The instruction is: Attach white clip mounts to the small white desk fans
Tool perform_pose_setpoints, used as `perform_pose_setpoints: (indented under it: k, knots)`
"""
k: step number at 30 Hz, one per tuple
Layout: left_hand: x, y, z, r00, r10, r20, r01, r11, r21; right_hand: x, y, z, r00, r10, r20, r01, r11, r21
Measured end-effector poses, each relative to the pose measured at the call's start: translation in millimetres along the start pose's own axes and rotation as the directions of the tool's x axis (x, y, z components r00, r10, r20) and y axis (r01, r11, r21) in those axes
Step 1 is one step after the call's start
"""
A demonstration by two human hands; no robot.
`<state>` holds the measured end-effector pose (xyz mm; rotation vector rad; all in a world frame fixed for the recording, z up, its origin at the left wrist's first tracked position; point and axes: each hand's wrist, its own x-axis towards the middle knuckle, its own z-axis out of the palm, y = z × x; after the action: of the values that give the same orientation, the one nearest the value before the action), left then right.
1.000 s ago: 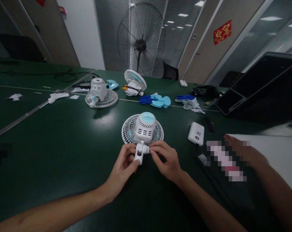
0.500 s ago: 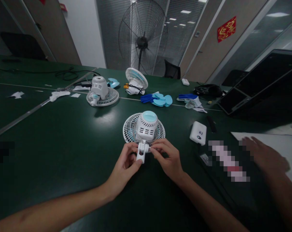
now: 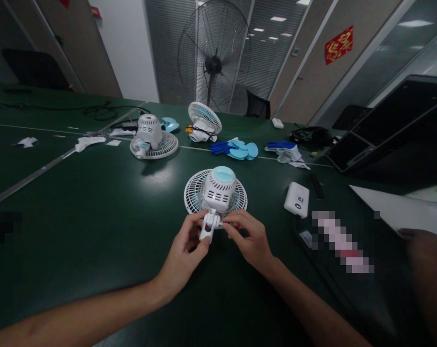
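A small white fan (image 3: 220, 190) with a light blue cap lies grille-down on the dark green table. Its white clip (image 3: 208, 226) sticks out toward me. My left hand (image 3: 187, 246) is closed on this clip, thumb at its lower end and fingers along its left side. My right hand (image 3: 249, 236) pinches at the right side of the clip's joint; whatever small part lies between the fingertips is too small to make out.
Behind stand another white fan (image 3: 149, 135) and a tilted fan (image 3: 204, 123). Blue fan blades (image 3: 242, 149), gloves (image 3: 283, 147) and a white power bank (image 3: 297, 199) lie around. Another person's hand (image 3: 428, 255) is at the right edge.
The clip has swung slightly left along with my left hand. My right hand has shifted slightly left too. The other person's hand has moved right and down, off the white sheet's near corner.
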<state>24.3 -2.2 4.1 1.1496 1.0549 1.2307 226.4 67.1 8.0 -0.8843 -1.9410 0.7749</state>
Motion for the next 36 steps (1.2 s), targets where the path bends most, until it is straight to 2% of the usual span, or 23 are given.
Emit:
perform_pose_setpoints:
  k: [4,6,9,12,16,19,21,24,29,31,33,36]
  knots:
    - [6,-1,1.4,0.995,0.023,-0.099,-0.014,0.996,0.084,-1,0,12,0.982,0.186,0.038,-0.189,0.974,0.128]
    - [12,-2,-0.2,0.987,0.071,-0.147,-0.049,0.988,0.147,-1,-1,17,0.969,0.237,0.076,-0.246,0.957,0.155]
    - [22,-2,-4.7,0.975,0.170,-0.141,-0.131,0.959,0.250,-3,0,20,0.959,0.271,0.087,-0.282,0.946,0.160]
    - [27,-2,-8.5,0.961,0.255,-0.103,-0.211,0.924,0.320,-4,1,18,0.976,0.219,0.015,-0.219,0.967,0.132]
    - [26,-3,-10.4,0.948,0.304,-0.094,-0.252,0.898,0.360,-3,2,11,0.999,-0.045,-0.001,0.045,0.996,-0.073]
    - [25,-3,-10.9,0.942,0.318,-0.103,-0.258,0.887,0.384,0,2,7,0.989,-0.149,0.002,0.147,0.977,-0.155]
    - [25,-3,-11.1,0.940,0.325,-0.100,-0.265,0.884,0.384,1,3,7,0.986,-0.168,-0.004,0.165,0.973,-0.163]
    - [25,-1,-10.7,0.937,0.339,-0.081,-0.284,0.879,0.384,3,1,9,0.992,-0.123,-0.022,0.120,0.986,-0.116]
    - [25,0,-10.0,0.936,0.345,-0.068,-0.290,0.867,0.405,1,-6,15,0.997,0.082,0.006,-0.082,0.995,0.048]
    - [25,-2,-10.2,0.937,0.342,-0.065,-0.290,0.870,0.399,0,-7,15,0.992,0.122,0.028,-0.124,0.990,0.064]
    - [25,-3,-10.5,0.937,0.344,-0.067,-0.293,0.874,0.387,-1,-5,13,0.997,0.079,0.012,-0.080,0.997,0.008]
    - [25,-3,-11.1,0.935,0.347,-0.078,-0.295,0.878,0.377,-1,-1,8,0.997,-0.080,0.018,0.081,0.990,-0.119]
